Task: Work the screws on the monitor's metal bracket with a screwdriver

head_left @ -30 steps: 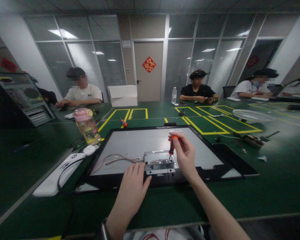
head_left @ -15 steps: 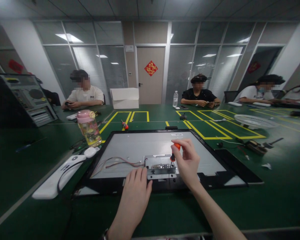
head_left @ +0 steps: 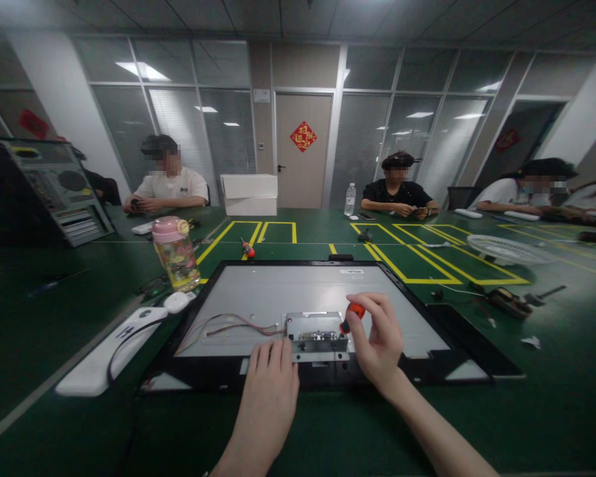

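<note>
My right hand (head_left: 381, 341) pinches the orange-and-black handle of a screwdriver (head_left: 356, 313) between thumb and fingers. The screwdriver tilts over the right end of a metal bracket (head_left: 315, 324); whether its tip touches a screw I cannot tell. My left hand (head_left: 272, 387) lies flat, fingers stretched, at the bracket's left end and on the near edge of a display panel (head_left: 273, 291). That panel lies back side up, with a grey metal sheet and black frame. Thin coloured wires (head_left: 223, 324) run left from the bracket.
Left of the panel are a pink-lidded bottle (head_left: 173, 255) and a white power bank-like case (head_left: 112, 351) with a black cable. A computer case (head_left: 49, 192) stands far left. To the right lie a black flat piece (head_left: 477, 341) and a brown tool (head_left: 509, 301). Several people sit across the table.
My right hand has moved slightly down and right, and the screwdriver has gone from nearly upright to more tilted. My left hand stays in about the same place.
</note>
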The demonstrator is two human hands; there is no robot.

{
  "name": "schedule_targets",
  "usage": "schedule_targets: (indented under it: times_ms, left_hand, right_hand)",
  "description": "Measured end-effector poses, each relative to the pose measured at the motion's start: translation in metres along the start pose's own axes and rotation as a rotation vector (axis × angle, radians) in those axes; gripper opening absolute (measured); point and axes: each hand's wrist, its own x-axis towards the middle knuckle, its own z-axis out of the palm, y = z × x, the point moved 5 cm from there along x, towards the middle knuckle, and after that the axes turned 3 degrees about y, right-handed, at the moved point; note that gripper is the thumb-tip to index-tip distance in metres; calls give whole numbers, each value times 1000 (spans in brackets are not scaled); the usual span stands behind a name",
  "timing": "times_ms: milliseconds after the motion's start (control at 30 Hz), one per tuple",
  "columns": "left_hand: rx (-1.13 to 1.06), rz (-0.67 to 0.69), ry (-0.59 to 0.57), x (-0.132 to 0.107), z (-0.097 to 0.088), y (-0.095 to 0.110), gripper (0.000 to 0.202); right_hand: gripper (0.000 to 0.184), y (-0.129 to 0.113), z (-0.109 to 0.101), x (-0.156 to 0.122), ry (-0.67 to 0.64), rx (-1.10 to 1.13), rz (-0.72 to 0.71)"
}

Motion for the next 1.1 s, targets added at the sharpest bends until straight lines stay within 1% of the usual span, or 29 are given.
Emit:
schedule_targets:
  times_ms: [167, 267, 333, 400, 533, 633, 767, 833, 900, 967, 1033, 1100]
  left_hand:
    - [-26, -15, 6, 0, 0, -1, 33]
    - [-21, -19, 16, 0, 0, -1, 33]
    - [-18, -19, 11, -1, -1, -1, 33]
    - [-20, -19, -2, 0, -2, -1, 34]
    - [-33, -30, -42, 2, -5, 0, 34]
    - [-30, -39, -56, 3, -6, 1, 35]
    - [-18, -29, -64, 3, -6, 1, 36]
    - [-10, -18, -48, 3, -6, 1, 36]
    - [-7, -12, -21, 3, -6, 1, 35]
    - [0, -14, 1, 2, -5, 0, 35]
    - [7, -14, 8, 2, -4, 0, 34]
    - [8, -17, 5, 2, -2, -1, 34]
  right_hand:
    - [38, 5, 0, -3, -69, 22, 25]
    - [42, 8, -2, -7, -68, 7, 39]
    - [43, 9, -5, -9, -44, -19, 42]
    - [44, 8, -6, -10, -20, -49, 24]
    - [46, 1, -5, -9, -8, -94, -59]
    - [45, -4, -2, -6, -3, -70, -88]
    - [32, -1, -1, -3, -4, 44, 7]
    - [28, 0, -1, -2, -24, 78, 41]
    - [29, -1, -1, -2, -43, 84, 41]
    - [30, -3, -2, -2, -37, 73, 39]
    - [29, -4, -2, -3, -34, 63, 62]
    - [28, -3, -1, -1, -60, 62, 90]
